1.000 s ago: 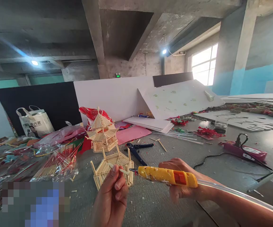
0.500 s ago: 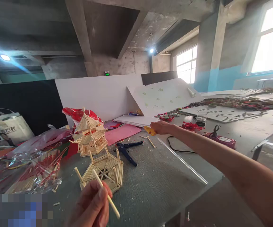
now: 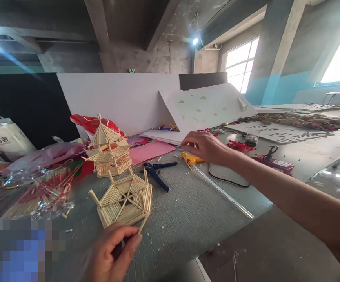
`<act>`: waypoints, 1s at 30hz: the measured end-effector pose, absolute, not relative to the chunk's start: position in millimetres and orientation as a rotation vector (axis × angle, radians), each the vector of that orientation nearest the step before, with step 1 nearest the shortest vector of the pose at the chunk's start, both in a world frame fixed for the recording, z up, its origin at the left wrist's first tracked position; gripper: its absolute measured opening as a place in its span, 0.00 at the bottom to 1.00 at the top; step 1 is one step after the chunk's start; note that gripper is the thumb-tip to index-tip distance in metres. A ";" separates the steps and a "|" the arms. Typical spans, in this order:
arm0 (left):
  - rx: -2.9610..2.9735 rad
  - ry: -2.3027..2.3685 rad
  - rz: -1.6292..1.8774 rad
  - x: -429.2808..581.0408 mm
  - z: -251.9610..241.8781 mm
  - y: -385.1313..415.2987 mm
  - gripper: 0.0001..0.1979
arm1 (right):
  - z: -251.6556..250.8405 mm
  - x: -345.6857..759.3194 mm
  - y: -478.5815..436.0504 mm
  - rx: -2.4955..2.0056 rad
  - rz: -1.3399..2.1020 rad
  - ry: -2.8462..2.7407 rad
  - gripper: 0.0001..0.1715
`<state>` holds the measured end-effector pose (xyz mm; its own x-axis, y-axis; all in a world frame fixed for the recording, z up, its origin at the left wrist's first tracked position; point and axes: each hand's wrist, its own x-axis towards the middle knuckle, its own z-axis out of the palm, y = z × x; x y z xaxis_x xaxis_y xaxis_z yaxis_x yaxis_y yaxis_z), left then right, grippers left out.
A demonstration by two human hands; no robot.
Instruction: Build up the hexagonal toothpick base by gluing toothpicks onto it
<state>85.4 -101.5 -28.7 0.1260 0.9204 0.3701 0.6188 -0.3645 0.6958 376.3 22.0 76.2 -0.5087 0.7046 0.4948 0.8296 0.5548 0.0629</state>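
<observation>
My left hand [image 3: 115, 248] pinches a short wooden stick [image 3: 144, 224] between thumb and forefinger. The stick's far end meets the near right corner of a hexagonal stick base [image 3: 125, 199] in view; whether they touch I cannot tell. Several short posts rise from the base's other corners. Above a yellow glue gun [image 3: 191, 159] hovers my right hand [image 3: 202, 147], open, fingers loosely stretched and apart from the gun. A long clear glue stick [image 3: 224, 192] extends from the gun, which lies on the table. Behind the base stands a tiered stick pagoda [image 3: 109, 150].
Dark blue cutters [image 3: 158, 176] lie right of the base. Plastic bags of sticks [image 3: 46, 192] cover the left side. Pink paper [image 3: 150, 152] and white boards [image 3: 164, 136] lie behind. A black cord [image 3: 230, 183] and a red box [image 3: 272, 164] are on the right.
My right hand has let go of the glue gun, now lying on the table, and lifted off it. My left hand has brought the stick to the base's near corner. The view has shifted.
</observation>
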 end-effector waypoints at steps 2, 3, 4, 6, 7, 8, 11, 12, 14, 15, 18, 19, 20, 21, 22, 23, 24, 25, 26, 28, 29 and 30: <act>2.202 1.512 1.126 94.9 -36.7 -99.8 0.08 | 66.2 339.1 -25.0 -0.763 -0.466 -2.499 0.13; 2.265 1.536 1.125 99.1 -39.5 -100.3 0.08 | 56.6 321.1 -45.3 -0.556 -0.491 -2.611 0.12; 2.292 1.584 1.104 102.1 -41.2 -101.6 0.07 | 45.3 304.6 -62.0 -0.437 -0.509 -2.652 0.11; 2.283 1.692 1.028 103.8 -41.0 -105.7 0.06 | 21.4 278.2 -82.8 -0.441 -0.564 -2.577 0.11; 2.263 1.736 0.980 102.6 -39.7 -107.9 0.06 | 10.8 268.4 -87.3 -0.415 -0.575 -2.580 0.10; 2.251 1.758 0.938 100.4 -38.2 -109.9 0.07 | 1.9 260.7 -88.7 -0.404 -0.583 -2.572 0.10; 2.256 1.764 0.852 92.5 -35.3 -112.7 0.11 | -13.5 246.4 -84.3 -0.372 -0.599 -2.568 0.08; 2.262 1.764 0.834 90.2 -35.3 -112.6 0.12 | -15.8 243.6 -82.3 -0.376 -0.593 -2.565 0.08; 2.281 1.760 0.803 85.6 -35.3 -111.6 0.13 | -18.4 239.5 -79.0 -0.411 -0.545 -2.573 0.08; 2.299 1.747 0.810 82.5 -34.7 -111.2 0.12 | -19.2 238.1 -77.4 -0.436 -0.509 -2.579 0.08; 2.283 1.724 0.994 65.2 -28.6 -110.3 0.09 | -20.3 235.6 -69.9 -0.616 -0.396 -2.627 0.06; 2.225 1.752 1.086 56.5 -25.8 -109.3 0.10 | -20.4 234.7 -66.3 -0.709 -0.357 -2.661 0.06; 2.139 1.799 1.161 47.0 -23.3 -107.4 0.11 | -20.5 233.4 -62.4 -0.806 -0.318 -2.705 0.07; 2.043 1.855 1.207 37.1 -21.7 -104.2 0.13 | -20.6 231.5 -58.5 -0.893 -0.286 -2.752 0.08; 1.953 1.905 1.213 27.7 -21.2 -99.6 0.14 | -20.8 228.8 -55.0 -0.965 -0.264 -2.802 0.09; 1.896 1.908 1.179 19.3 -22.0 -93.7 0.15 | -21.1 225.3 -52.1 -1.022 -0.255 -2.839 0.09; 1.854 1.869 1.118 12.6 -24.1 -86.9 0.17 | -21.7 221.0 -50.0 -1.076 -0.255 -2.866 0.10; 1.825 1.813 1.083 7.9 -26.9 -79.6 0.18 | -22.4 216.3 -48.7 -1.123 -0.262 -2.883 0.11; 1.814 1.754 1.028 5.0 -30.1 -72.5 0.19 | -23.5 211.4 -48.0 -1.152 -0.272 -2.894 0.12; 1.821 1.673 0.938 4.2 -35.3 -60.8 0.19 | -26.5 202.0 -48.1 -1.176 -0.302 -2.884 0.12; 1.837 1.653 0.897 5.4 -36.6 -56.8 0.18 | -28.4 197.9 -48.3 -1.153 -0.320 -2.872 0.12; 1.854 1.641 0.868 7.0 -37.0 -54.2 0.18 | -30.4 194.6 -48.5 -1.114 -0.336 -2.862 0.11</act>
<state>7.0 -54.2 -37.0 0.0644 0.9898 0.1269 0.6622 -0.1375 0.7366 194.6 -48.5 -30.4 -0.7387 0.6620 0.1270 0.6734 0.7164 0.1827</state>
